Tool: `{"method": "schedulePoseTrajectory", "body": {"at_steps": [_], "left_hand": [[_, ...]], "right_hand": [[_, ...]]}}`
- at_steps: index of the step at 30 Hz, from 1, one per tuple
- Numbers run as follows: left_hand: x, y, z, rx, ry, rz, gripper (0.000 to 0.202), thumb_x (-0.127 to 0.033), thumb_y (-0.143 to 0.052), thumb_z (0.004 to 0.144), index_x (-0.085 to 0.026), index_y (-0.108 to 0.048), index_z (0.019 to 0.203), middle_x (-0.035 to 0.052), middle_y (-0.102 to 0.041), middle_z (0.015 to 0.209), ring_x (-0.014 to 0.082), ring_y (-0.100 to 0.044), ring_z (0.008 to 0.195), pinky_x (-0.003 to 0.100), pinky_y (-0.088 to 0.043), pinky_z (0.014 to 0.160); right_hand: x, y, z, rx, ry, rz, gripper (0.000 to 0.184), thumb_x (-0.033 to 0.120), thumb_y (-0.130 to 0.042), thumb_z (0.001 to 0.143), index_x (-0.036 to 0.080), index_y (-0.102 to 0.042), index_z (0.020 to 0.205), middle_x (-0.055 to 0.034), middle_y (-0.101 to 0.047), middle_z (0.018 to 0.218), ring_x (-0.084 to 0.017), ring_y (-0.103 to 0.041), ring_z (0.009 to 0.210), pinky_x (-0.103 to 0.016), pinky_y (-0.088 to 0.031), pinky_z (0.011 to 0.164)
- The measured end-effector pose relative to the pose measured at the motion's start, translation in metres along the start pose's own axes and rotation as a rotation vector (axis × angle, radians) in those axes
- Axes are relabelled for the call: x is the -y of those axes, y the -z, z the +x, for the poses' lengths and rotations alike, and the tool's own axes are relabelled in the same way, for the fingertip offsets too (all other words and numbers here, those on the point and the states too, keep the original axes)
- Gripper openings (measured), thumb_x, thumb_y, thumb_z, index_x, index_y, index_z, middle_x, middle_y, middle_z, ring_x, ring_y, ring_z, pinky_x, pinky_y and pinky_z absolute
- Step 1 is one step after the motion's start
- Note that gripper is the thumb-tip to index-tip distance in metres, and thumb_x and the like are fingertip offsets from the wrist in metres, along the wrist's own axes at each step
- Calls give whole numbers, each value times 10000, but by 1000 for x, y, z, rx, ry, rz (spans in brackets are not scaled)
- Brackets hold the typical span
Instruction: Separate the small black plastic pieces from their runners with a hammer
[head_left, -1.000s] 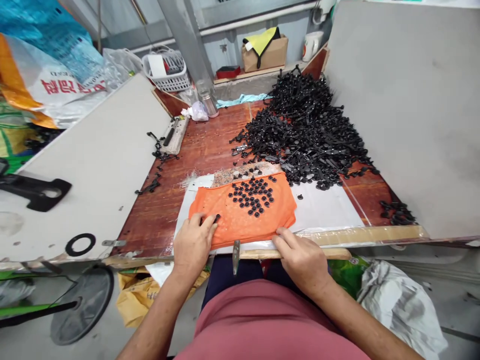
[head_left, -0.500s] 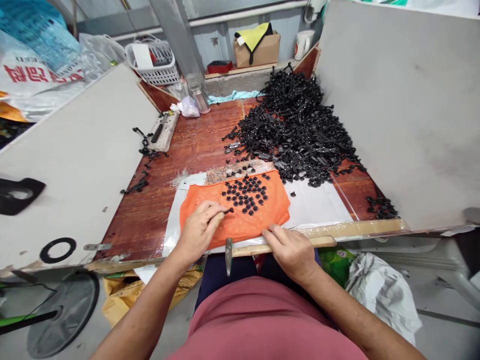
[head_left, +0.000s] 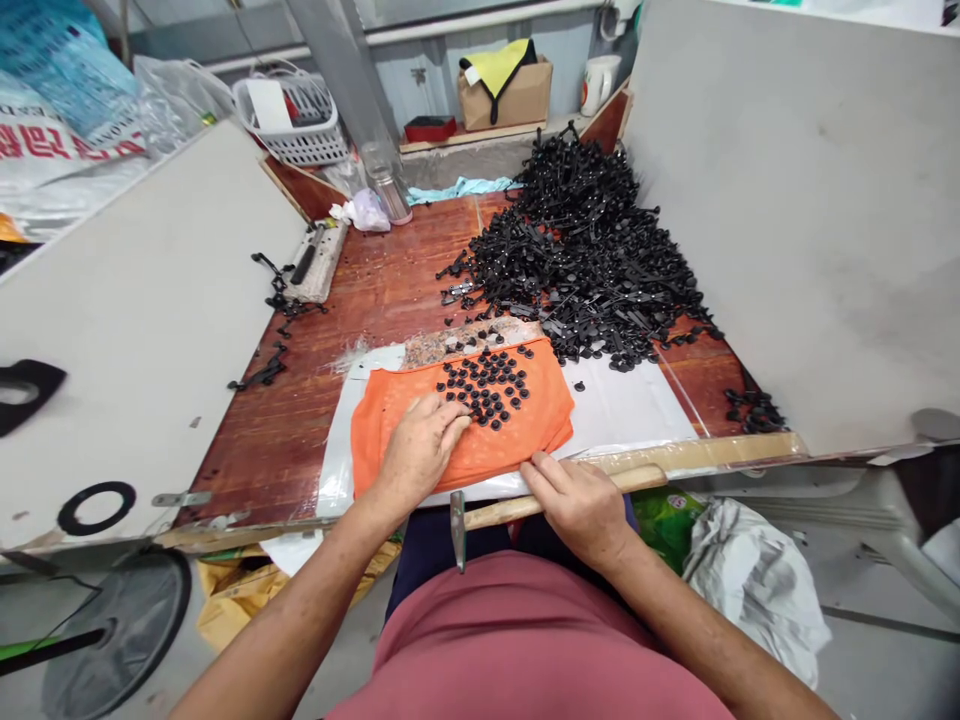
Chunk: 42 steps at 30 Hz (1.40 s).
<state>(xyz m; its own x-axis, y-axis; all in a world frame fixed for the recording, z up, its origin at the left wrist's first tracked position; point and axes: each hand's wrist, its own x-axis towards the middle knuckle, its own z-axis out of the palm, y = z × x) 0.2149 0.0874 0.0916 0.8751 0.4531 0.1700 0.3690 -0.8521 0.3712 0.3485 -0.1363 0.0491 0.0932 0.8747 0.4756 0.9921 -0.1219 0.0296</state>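
An orange cloth lies on the bench in front of me, with several small round black plastic pieces standing close together on it. My left hand is over the cloth, thumb and fingertips pinched on a small black plastic piece at the near-left edge of that group. Most of the held piece is hidden by the fingers. Beyond the bench's front edge, my right hand is wrapped round the wooden handle of a hammer. The hammer's metal head points to the left, and my right fingertips are by the cloth's front edge.
A large heap of black plastic parts covers the back right of the bench. Grey panels slope up on both sides. A stone block with a dark-handled tool lies at left. Behind are a basket and a cardboard box.
My left hand has moved right with the black piece, up to the group on the cloth. My right hand still holds the hammer, whose head has dipped slightly. The view has shifted a little.
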Motion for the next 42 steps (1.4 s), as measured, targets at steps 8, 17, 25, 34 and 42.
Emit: {"method": "schedulePoseTrajectory", "body": {"at_steps": [8,17,25,34,42], "left_hand": [[-5,-3,-3,-62,-36,83,274,-323,-505,1030,-202,-750,1039,68,-642,928,227,-583,906,355,-487,866],[-5,-2,-5,-69,-22,58,302,-348,-487,1039,-194,-747,1048,72,-638,936,223,-593,915,353,-494,865],[-7,-5,-5,-77,-43,109,292,-344,-502,1029,-207,-760,1032,71,-627,907,225,-570,899,344,-491,840],[-5,-2,-6,-52,-67,160,290,-351,-529,1023,-210,-779,1062,76,-604,915,220,-552,875,327,-477,767],[-11,0,-7,-56,-53,210,269,-351,-550,1015,-225,-782,1066,76,-629,945,223,-556,887,319,-456,725]], "right_hand": [[1,-1,-1,-1,-7,23,264,100,-563,962,210,-732,1134,-43,-782,1126,-168,-608,744,-348,-397,672],[2,2,2,-4,-10,-10,249,110,-545,978,209,-739,1098,-27,-794,1090,-167,-593,721,-357,-383,663],[2,-1,-1,12,-18,34,274,94,-570,950,214,-735,1133,-40,-785,1117,-167,-588,722,-344,-392,648],[-13,27,5,185,-136,225,297,79,-579,915,259,-785,1030,-15,-807,1006,-146,-692,746,-261,-454,651],[-56,76,11,405,-551,760,231,357,-613,963,282,-801,1076,22,-805,896,-184,-734,758,-237,-532,654]]}}
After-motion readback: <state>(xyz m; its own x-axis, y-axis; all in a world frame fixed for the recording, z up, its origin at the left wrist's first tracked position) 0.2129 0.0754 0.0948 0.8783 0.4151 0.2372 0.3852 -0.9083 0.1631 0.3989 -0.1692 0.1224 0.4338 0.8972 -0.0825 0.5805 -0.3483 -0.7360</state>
